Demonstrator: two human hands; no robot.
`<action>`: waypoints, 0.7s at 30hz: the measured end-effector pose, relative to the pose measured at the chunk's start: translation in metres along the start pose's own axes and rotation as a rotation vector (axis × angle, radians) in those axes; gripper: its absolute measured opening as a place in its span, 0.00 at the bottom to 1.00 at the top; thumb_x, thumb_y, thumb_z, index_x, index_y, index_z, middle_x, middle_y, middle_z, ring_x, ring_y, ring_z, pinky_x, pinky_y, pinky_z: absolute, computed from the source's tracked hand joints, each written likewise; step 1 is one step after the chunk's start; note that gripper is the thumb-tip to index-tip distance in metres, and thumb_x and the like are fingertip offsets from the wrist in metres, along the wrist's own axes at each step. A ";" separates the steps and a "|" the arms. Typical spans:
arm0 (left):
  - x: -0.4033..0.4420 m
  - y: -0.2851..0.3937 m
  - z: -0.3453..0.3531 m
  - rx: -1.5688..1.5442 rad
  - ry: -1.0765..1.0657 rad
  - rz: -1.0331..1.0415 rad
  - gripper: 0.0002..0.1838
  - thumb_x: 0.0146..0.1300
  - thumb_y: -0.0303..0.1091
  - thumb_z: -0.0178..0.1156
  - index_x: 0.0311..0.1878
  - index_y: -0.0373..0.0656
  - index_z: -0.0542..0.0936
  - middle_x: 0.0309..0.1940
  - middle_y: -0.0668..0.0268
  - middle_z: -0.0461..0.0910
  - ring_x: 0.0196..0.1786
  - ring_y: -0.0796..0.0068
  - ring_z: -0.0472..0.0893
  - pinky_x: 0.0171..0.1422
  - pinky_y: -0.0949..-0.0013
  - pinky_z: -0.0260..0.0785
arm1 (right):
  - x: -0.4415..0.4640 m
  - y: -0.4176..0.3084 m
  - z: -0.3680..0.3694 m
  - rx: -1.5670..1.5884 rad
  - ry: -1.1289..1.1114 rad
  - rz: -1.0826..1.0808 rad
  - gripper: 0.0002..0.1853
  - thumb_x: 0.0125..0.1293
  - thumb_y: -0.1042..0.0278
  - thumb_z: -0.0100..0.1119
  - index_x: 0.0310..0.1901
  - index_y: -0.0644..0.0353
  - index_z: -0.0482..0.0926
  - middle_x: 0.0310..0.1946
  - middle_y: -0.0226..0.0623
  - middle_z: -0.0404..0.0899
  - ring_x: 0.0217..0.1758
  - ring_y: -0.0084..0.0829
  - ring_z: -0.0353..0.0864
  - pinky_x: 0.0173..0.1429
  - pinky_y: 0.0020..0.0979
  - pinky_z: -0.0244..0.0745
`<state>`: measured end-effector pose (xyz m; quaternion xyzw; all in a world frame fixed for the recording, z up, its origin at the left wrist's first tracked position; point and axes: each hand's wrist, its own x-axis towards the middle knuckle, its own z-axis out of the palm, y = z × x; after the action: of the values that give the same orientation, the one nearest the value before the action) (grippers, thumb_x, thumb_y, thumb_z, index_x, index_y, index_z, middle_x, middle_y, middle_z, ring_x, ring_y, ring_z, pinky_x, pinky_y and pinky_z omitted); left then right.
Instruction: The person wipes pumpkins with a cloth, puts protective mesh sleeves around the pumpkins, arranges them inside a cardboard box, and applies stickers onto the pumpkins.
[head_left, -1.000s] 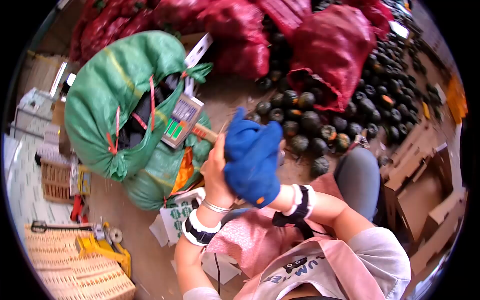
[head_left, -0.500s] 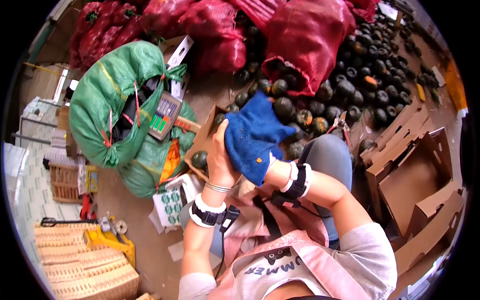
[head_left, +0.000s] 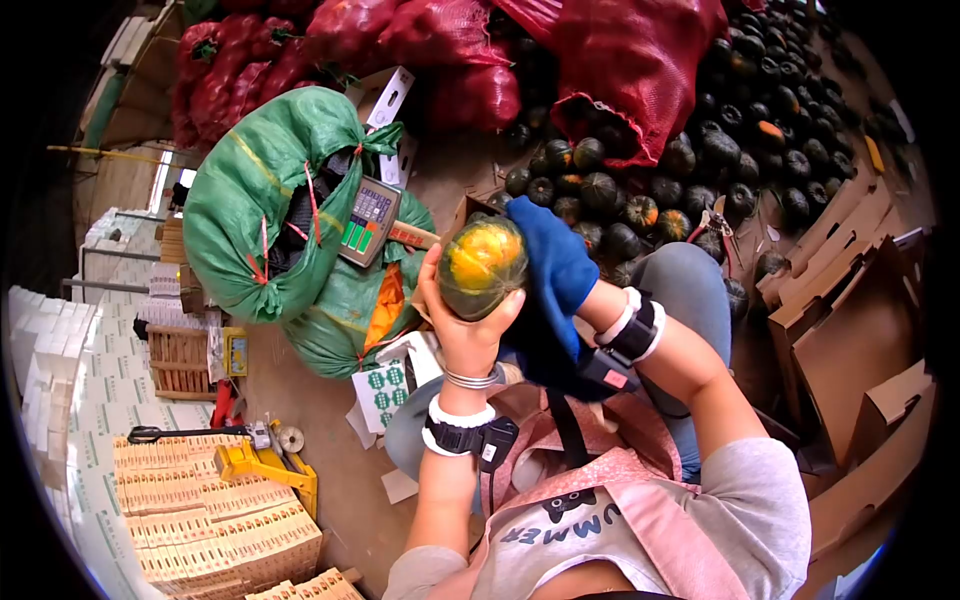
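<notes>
A small green pumpkin [head_left: 482, 268] with a large yellow-orange patch rests in my left hand [head_left: 467, 337], whose fingers and thumb curl round its lower side. Draped over my right hand [head_left: 598, 304] is a blue cloth [head_left: 556, 268], held just right of the pumpkin and hanging down toward my lap. The cloth hides the fingers of that hand. Partly behind the pumpkin is an open cardboard box [head_left: 466, 212]. Dark green pumpkins [head_left: 641, 212] lie in a heap on the floor beyond both hands.
Red mesh sacks [head_left: 640, 75] stand at the back. Left of me are a green woven sack [head_left: 265, 190] and a scale display [head_left: 368, 222]. A yellow tape dispenser [head_left: 262, 466] lies on stacked printed cartons [head_left: 215, 520]. Pruning shears [head_left: 712, 222] are near my knee; open cardboard boxes [head_left: 850, 350] stand right.
The blue cloth has come away from in front of my left hand to the right, uncovering the pumpkin's yellow-orange patch. The whole view has shifted slightly.
</notes>
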<state>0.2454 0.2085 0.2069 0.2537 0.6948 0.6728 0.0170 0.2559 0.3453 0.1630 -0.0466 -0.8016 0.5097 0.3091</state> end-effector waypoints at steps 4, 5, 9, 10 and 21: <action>0.023 -0.009 -0.009 0.946 -0.092 0.307 0.40 0.40 0.27 0.72 0.60 0.36 0.64 0.51 0.58 0.73 0.52 0.66 0.74 0.58 0.66 0.66 | -0.024 0.003 0.022 -0.111 -0.020 -0.351 0.13 0.63 0.67 0.48 0.47 0.62 0.73 0.42 0.46 0.75 0.47 0.37 0.75 0.54 0.35 0.69; 0.028 -0.018 -0.015 1.036 -0.128 0.404 0.39 0.42 0.28 0.72 0.59 0.36 0.65 0.50 0.57 0.74 0.51 0.65 0.76 0.57 0.65 0.67 | -0.027 0.016 0.040 0.004 -0.131 -0.283 0.13 0.63 0.68 0.48 0.48 0.63 0.72 0.43 0.46 0.74 0.48 0.37 0.74 0.56 0.33 0.68; 0.018 -0.036 -0.014 0.555 -0.182 0.036 0.42 0.40 0.26 0.73 0.61 0.37 0.63 0.49 0.61 0.75 0.50 0.72 0.76 0.58 0.69 0.69 | -0.029 0.060 0.110 -0.379 -0.107 -0.369 0.12 0.63 0.72 0.50 0.47 0.62 0.72 0.43 0.40 0.74 0.47 0.30 0.74 0.55 0.27 0.70; 0.020 -0.025 -0.007 0.471 -0.219 0.016 0.42 0.40 0.26 0.73 0.61 0.38 0.63 0.49 0.62 0.75 0.51 0.73 0.76 0.58 0.69 0.68 | -0.016 0.045 0.056 -0.176 0.003 -0.315 0.11 0.62 0.73 0.51 0.47 0.61 0.72 0.43 0.38 0.75 0.47 0.29 0.74 0.54 0.26 0.70; 0.050 -0.059 0.052 -0.110 -0.025 -0.062 0.45 0.45 0.42 0.75 0.62 0.39 0.58 0.53 0.60 0.69 0.57 0.70 0.71 0.63 0.65 0.64 | 0.040 0.045 -0.003 -0.144 0.412 -0.007 0.19 0.41 0.69 0.63 0.39 0.57 0.75 0.28 0.44 0.74 0.29 0.49 0.76 0.36 0.38 0.70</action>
<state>0.2015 0.2777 0.1624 0.2392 0.6640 0.7059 0.0603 0.2144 0.3842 0.1439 -0.1692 -0.7560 0.4296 0.4641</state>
